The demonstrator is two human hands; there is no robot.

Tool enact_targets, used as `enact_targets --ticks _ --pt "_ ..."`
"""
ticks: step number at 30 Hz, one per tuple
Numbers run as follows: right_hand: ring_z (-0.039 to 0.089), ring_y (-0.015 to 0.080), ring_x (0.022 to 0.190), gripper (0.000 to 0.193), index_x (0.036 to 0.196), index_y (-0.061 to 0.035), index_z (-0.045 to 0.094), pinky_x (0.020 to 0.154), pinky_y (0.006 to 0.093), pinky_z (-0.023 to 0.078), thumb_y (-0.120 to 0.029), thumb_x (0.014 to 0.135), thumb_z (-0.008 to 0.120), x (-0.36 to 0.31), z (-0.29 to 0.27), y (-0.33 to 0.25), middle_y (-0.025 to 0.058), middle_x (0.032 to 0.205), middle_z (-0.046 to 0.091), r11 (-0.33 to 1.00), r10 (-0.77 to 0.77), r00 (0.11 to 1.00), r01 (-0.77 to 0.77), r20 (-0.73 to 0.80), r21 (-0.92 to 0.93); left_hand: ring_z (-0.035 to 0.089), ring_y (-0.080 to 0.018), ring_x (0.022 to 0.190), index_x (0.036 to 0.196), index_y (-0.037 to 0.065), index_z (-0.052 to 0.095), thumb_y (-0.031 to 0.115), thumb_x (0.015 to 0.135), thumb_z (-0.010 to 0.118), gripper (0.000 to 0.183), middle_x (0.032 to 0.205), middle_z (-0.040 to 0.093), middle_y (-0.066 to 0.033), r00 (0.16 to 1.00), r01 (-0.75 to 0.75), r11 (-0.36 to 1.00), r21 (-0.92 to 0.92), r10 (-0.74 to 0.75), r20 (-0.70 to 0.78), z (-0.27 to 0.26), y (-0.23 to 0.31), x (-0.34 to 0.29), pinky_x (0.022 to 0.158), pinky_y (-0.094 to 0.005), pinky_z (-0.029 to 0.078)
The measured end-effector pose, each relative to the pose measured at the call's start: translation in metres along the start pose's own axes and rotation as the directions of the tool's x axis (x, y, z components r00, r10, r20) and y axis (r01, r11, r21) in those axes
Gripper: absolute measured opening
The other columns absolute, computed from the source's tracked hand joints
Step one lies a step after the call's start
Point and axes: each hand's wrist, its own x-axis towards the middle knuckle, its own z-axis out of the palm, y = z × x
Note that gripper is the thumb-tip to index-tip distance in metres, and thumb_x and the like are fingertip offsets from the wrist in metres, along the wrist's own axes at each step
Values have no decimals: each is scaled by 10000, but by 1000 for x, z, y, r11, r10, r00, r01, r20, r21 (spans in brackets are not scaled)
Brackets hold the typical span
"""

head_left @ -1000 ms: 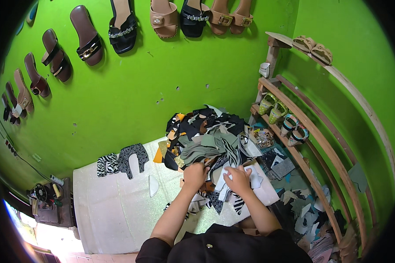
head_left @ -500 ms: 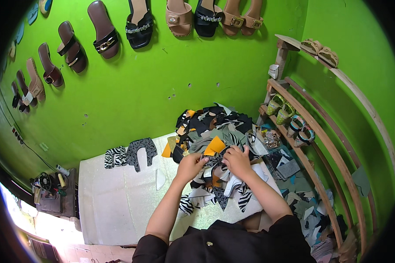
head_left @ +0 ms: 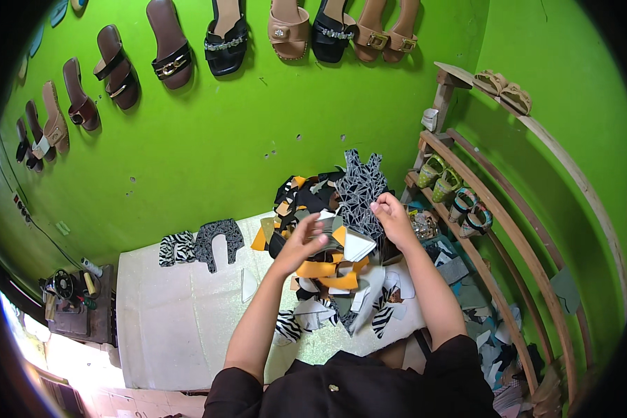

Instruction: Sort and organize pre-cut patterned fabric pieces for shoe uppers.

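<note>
My right hand (head_left: 395, 219) pinches a grey-and-black fabric scrap (head_left: 362, 188) with a web-like line pattern, lifted upright above the pile. Over the pile's near-left side, my left hand (head_left: 301, 244) has its fingers apart and holds nothing. Beneath both hands lies a heap of mixed scraps, among them black pieces (head_left: 315, 201), orange strips (head_left: 318, 269), a white piece (head_left: 359, 245) and zebra-striped pieces (head_left: 288, 325). The middle of the heap is partly hidden by my hands and the raised scrap.
A zebra-print piece (head_left: 177, 249) and a grey patterned piece (head_left: 218, 244) lie on the pale table (head_left: 167, 313). Wooden racks (head_left: 515, 230) with shoes stand at the right, above more scraps. A machine (head_left: 70, 296) is at the far left. Sandals (head_left: 226, 38) hang on the green wall.
My right hand has raised the grey-and-black patterned scrap from the pile. The left hand has risen slightly and come away from the scraps. Orange strips now show nearer to me.
</note>
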Motion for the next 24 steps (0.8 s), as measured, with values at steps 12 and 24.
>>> enact_targets --ticks 12,24 --pt "431 30 655 151 940 -37 442 578 175 360 -112 901 567 -68 125 17 -25 742 477 924 35 982 38 -184 381 560 -145 962 1202 -21 457 104 797 683 480 1074 586 -90 929 -124 992 8 119 -350 36 8 -46 876 -286 431" --pt "550 170 940 374 1093 -30 504 780 293 449 -156 789 683 -146 164 22 93 1034 551 983 183 930 -181 318 -35 550 -115 893 1121 12 507 37 866 553 261 986 606 -70 847 116 993 -34 -117 -518 -28 -26 -143 823 -259 438"
